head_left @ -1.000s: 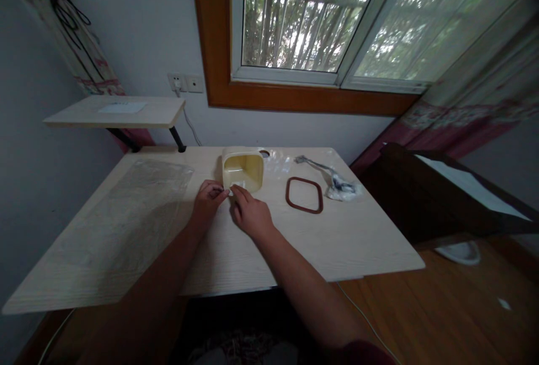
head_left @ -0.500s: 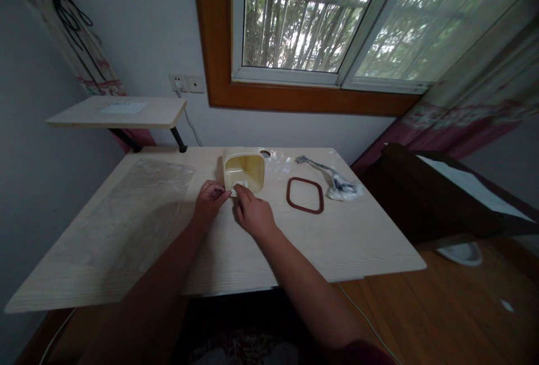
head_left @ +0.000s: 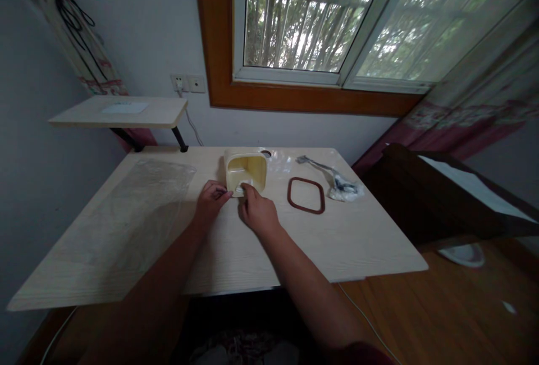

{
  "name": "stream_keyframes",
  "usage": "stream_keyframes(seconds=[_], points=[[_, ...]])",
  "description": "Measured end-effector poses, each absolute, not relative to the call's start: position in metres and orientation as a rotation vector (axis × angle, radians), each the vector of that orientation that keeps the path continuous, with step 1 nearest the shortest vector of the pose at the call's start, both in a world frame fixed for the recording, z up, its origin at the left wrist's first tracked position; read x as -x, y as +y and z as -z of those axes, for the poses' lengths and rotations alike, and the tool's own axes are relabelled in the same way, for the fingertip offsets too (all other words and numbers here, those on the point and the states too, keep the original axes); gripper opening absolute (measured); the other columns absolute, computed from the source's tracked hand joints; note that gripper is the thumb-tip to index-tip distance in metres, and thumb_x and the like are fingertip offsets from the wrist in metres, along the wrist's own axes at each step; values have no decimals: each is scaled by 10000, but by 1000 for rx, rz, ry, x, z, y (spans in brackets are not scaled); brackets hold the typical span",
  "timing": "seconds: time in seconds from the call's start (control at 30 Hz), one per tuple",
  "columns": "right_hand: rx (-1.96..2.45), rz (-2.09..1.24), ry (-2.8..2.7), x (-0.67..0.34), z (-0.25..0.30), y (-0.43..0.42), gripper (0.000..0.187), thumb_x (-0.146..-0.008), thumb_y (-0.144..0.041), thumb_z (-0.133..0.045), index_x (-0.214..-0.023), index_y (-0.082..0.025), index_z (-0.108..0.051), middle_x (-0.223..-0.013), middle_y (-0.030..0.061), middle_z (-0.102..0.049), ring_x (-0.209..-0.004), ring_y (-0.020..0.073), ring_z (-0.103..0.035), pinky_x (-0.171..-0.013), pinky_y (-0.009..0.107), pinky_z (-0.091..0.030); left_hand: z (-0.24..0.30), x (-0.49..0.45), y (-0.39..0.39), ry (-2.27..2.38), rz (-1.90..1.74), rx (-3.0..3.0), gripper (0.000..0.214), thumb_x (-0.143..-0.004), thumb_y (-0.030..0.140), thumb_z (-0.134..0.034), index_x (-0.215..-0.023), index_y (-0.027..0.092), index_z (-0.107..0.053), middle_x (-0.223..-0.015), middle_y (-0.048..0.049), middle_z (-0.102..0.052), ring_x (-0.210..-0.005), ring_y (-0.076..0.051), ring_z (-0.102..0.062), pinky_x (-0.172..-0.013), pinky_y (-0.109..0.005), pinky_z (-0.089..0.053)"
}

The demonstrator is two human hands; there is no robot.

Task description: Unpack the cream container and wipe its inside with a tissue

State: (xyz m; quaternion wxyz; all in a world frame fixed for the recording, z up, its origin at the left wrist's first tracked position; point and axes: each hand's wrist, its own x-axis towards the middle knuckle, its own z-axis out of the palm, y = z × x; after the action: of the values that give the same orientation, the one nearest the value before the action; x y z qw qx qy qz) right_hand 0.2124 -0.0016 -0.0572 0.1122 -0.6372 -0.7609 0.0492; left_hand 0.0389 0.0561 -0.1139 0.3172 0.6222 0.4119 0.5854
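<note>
A cream plastic box (head_left: pixel 254 164), open toward me with a yellowish inside, rests near the back middle of the table. My left hand (head_left: pixel 209 202) is closed at its lower left corner, thumb and fingers pinching the rim. Just to the right, my right hand (head_left: pixel 257 209) reaches over the box's front edge, its fingers closed on a small whitish piece (head_left: pixel 241 187). That piece lies at the bottom of the opening and is too small to make out well. A reddish-brown rounded frame (head_left: pixel 290 190) lies flat to the right, apart from both hands.
A flat clear plastic bag (head_left: pixel 168 179) covers part of the table's left side. At the right back lies a grey cable-like item (head_left: pixel 314 162) with a plastic-wrapped bundle (head_left: pixel 343 188). A raised shelf (head_left: pixel 84 115) stands at the back left.
My right hand has shifted slightly right, its fingertips uncovering more of the whitish piece. My left hand stays at the box's corner. The whole view has moved a little.
</note>
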Motion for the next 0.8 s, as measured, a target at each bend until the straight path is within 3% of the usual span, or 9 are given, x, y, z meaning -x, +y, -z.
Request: stream_keyframes(seconds=[0.1,0.37,0.53,0.8], points=[[1977,-148,-2186,-215,52,-1,574,-966,-293,-394,-1527,-173,-376,-1531,151,-510,-980,272,-726,-859,421,-580,115,-40,57,1079,-1523,-1658,201,-752,357,-815,-739,207,-682,-908,-31,-583,-834,-153,-616,-724,-282,-566],[1762,-180,-2298,-212,61,-2,639,-947,-293,-429,-1567,-204,-305,-1582,127,-456,-1044,251,-712,-871,378,-571,114,-41,56,1078,-1521,-1626,220,-748,375,-815,-732,207,-674,-903,-25,-583,-823,-147,-617,-722,-278,-556],[1901,-109,-2218,-220,60,1,600,-965,-317,-410,-1548,-189,-345,-1573,133,-469,-981,263,-731,-844,405,-581,109,-41,54,1094,-1507,-1645,215,-748,370,-816,-722,207,-678,-895,-31,-587,-828,-156,-614,-729,-290,-552],[1786,-129,-2292,-216,64,2,512,-1022,-314,-362,-1529,-254,-405,-1591,83,-455,-1094,226,-704,-880,355,-575,109,-40,53,1099,-1493,-1608,225,-751,385,-804,-720,206,-671,-890,-27,-580,-818,-153,-599,-707,-273,-537]])
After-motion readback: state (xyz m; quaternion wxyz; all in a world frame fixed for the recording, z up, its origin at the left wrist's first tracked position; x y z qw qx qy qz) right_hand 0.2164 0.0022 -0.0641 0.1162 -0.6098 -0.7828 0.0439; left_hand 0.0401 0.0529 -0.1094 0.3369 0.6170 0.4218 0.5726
